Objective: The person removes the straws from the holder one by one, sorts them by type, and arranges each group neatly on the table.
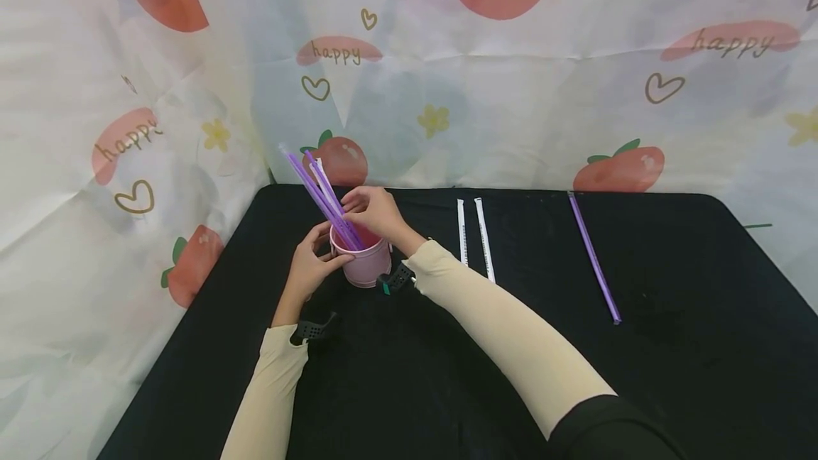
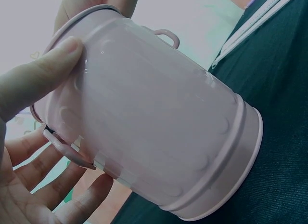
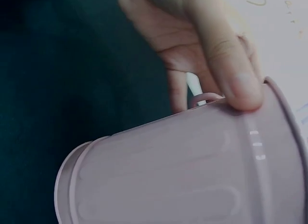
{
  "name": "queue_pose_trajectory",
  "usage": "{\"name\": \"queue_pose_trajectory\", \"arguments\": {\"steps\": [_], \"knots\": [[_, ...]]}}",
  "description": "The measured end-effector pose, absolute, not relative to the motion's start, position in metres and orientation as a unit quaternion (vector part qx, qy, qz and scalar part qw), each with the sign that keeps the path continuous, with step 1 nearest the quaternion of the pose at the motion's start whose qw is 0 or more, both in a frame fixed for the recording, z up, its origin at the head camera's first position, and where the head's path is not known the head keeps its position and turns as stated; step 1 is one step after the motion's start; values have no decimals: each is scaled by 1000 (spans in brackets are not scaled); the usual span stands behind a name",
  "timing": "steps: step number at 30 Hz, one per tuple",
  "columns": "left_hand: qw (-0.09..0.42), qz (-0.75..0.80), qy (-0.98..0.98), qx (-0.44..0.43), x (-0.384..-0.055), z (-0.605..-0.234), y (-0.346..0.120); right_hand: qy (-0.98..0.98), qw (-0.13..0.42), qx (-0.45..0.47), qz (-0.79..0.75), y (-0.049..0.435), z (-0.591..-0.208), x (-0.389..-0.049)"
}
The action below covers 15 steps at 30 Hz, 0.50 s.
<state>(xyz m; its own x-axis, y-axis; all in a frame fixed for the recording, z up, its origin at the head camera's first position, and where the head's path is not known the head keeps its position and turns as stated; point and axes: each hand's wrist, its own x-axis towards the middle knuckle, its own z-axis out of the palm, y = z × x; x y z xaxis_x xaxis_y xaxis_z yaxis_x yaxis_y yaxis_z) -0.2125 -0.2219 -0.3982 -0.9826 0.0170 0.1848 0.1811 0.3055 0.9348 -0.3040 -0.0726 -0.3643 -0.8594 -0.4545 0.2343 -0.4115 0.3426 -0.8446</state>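
Observation:
A small pink bucket [image 1: 367, 266] stands on the table, with several purple straws [image 1: 317, 190] and a white-wrapped straw [image 1: 326, 182] leaning left out of it. My left hand [image 1: 308, 270] grips the bucket's left side near the rim. In the left wrist view its thumb [image 2: 53, 72] lies on the front and its fingers [image 2: 57, 183] reach round by the side loop. Above the right rim is my right hand [image 1: 378, 217], thumb and fingertips curled at the straws. The right wrist view shows the bucket [image 3: 168, 171] and the left hand [image 3: 211, 46]; the straws' lower ends are hidden.
Two white-wrapped straws [image 1: 484, 240] lie side by side right of the bucket, partly behind my right forearm. A purple straw [image 1: 594, 258] lies farther right on the black-covered table [image 1: 690, 304]. A printed cloth [image 1: 511, 105] hangs behind and at left.

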Motion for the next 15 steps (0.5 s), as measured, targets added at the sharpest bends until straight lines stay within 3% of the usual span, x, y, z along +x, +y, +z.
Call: {"name": "queue_pose_trajectory", "arguments": {"steps": [15], "knots": [[64,-588,-804,-61,-214,-401,-223,851,3,-298,-432,-74,-365,-298]]}}
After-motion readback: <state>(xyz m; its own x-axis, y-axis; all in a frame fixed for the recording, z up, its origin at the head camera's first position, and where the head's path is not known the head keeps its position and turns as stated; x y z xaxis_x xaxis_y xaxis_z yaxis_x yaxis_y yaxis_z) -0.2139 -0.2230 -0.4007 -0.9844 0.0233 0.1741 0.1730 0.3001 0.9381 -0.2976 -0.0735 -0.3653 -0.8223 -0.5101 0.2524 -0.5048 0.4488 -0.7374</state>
